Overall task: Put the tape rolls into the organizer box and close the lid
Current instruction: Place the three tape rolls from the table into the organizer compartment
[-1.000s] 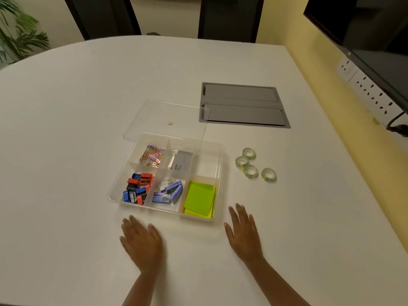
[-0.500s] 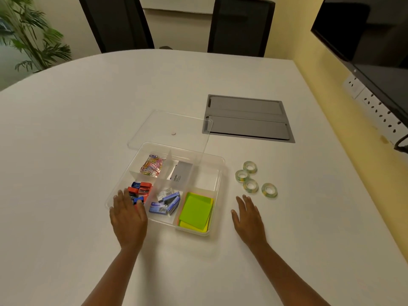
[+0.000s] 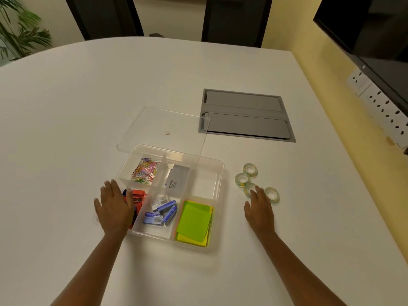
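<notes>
Tape rolls [image 3: 251,183] sit clustered near the table's [image 3: 66,107] right edge; the right hand [image 3: 260,208], fingers spread, has advanced to touch them. Left hand [image 3: 113,206], open, now covers the box's [image 3: 218,195] left rim.

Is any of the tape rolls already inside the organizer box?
No, all four tape rolls lie on the table to the right of the organizer box, beside the right hand.
</notes>
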